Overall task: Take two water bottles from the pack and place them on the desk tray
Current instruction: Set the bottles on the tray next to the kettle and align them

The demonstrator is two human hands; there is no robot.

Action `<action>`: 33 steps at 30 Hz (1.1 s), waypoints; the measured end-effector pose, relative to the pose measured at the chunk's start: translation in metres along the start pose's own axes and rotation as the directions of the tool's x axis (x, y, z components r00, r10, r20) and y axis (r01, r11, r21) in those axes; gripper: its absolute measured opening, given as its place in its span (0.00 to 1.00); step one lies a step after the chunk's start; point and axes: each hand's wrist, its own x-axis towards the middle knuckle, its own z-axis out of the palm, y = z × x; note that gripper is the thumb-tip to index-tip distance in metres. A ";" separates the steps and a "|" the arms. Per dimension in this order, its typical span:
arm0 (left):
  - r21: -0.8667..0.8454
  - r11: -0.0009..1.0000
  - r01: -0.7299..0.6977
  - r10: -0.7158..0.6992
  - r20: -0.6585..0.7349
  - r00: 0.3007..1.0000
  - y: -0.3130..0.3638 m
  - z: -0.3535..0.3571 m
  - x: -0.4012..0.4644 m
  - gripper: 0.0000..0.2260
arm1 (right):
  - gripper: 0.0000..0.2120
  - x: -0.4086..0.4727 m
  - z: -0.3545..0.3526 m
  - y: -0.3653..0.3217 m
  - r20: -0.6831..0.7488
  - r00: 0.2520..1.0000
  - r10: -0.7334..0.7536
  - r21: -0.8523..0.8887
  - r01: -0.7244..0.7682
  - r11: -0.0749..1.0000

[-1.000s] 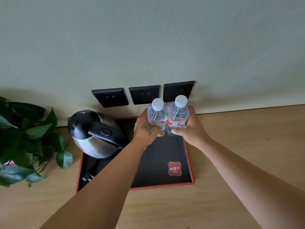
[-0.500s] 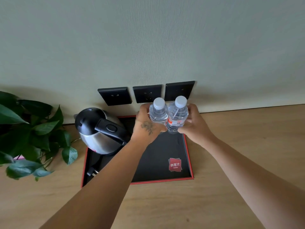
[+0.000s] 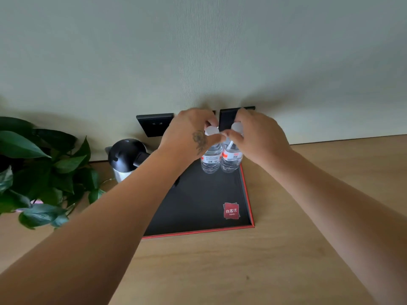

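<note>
Your left hand point(image 3: 189, 133) and right hand point(image 3: 257, 135) each pinch a cap, steadying the two bottles point(image 3: 221, 158) upright in the tray point(image 3: 247, 194)'s far-right corner (clear of the kettle point(image 3: 126, 158)).

left hand point(image 3: 189, 133) — pinches left bottle point(image 3: 211, 158) cap | right hand point(image 3: 257, 137) — right bottle point(image 3: 231, 158) cap | both on tray point(image 3: 247, 194)

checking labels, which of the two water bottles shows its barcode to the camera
The left water bottle, under the left hand: a barcode shows on its label. The right water bottle shows only red and white label.
</note>
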 end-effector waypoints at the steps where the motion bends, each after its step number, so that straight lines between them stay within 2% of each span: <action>1: 0.018 1.000 -0.004 0.004 0.001 1.000 0.000 0.002 0.002 0.16 | 0.22 0.002 -0.002 0.000 0.004 1.000 -0.011 -0.006 0.011 1.000; 4: 0.052 0.999 -0.002 0.002 -0.001 1.000 -0.001 0.003 0.007 0.19 | 0.21 0.004 -0.007 0.003 0.041 0.998 -0.048 0.020 0.047 0.999; 11: 0.098 0.995 -0.016 0.011 0.047 0.999 -0.011 -0.014 0.011 0.12 | 0.15 0.003 -0.010 0.003 0.090 0.991 -0.103 0.079 0.096 0.992; 33: 0.213 0.966 -0.146 0.121 0.127 0.985 0.008 -0.008 -0.002 0.11 | 0.14 0.001 -0.007 0.015 0.087 0.994 -0.062 0.221 0.042 0.974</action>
